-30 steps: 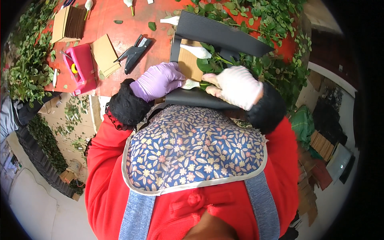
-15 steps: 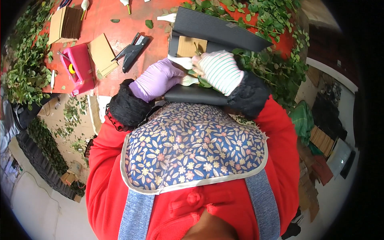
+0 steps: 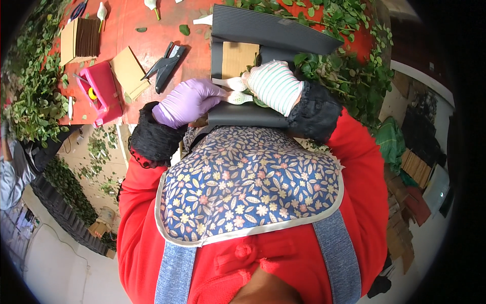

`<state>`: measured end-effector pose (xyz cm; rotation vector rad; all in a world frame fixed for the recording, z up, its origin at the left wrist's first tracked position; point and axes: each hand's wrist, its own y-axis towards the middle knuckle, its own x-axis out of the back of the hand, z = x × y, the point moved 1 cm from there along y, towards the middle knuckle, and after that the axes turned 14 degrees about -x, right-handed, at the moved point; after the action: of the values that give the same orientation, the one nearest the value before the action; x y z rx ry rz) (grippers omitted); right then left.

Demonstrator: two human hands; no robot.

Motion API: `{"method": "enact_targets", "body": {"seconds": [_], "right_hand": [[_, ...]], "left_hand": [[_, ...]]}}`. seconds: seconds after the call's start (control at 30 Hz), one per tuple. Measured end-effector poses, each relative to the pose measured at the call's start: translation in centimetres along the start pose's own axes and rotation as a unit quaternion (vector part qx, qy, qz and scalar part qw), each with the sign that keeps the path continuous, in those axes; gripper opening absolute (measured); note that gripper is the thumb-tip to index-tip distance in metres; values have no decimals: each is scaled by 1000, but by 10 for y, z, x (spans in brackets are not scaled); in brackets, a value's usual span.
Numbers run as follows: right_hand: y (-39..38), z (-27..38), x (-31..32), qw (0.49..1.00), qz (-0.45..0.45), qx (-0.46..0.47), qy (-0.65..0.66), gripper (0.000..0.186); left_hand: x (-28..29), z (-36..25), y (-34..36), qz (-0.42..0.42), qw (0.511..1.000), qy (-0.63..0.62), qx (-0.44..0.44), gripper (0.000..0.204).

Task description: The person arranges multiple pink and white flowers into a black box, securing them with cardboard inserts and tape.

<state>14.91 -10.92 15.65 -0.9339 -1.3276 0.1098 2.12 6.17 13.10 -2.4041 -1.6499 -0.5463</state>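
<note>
Broad red surface [image 3: 126,35] was busy along its near edge

Green leafy stems [image 3: 334,83] lay heaped toward its right edge. Left of them, a black ribbed sheet [image 3: 273,30] lay along the near edge. The right hand [image 3: 275,86], in a striped white-and-green glove, reached over it; the left hand [image 3: 185,103], in a purple glove, was at its left side. Near the near-left corner sat a pink holder [image 3: 103,91]; a black stapler [image 3: 167,66] lay beyond, rightward. A tan cardboard rectangle [image 3: 240,57] lay on the sheet. Nearer, the right grip pinched a white, net-covered bud [image 3: 232,83] at its right end. A matching bud [image 3: 238,98] lay just beside it, its tip by the left grip's curled fingers; whether they pinched it, I couldn't tell.
</note>
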Motion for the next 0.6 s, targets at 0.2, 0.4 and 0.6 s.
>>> {"method": "enact_targets", "body": {"seconds": [0.2,0.4,0.6], "right_hand": [[-3,0,1,999,-26,14,29,18],[-2,0,-11,999,-36,4,5,16],[-9,-1,-26,995,-100,-12,10,14]], "left_hand": [[28,-19,11,-27,988,132,76,24],[-12,-19,35,17,982,186,8,39],[-24,-28,50,43,968,243,42,35]]}}
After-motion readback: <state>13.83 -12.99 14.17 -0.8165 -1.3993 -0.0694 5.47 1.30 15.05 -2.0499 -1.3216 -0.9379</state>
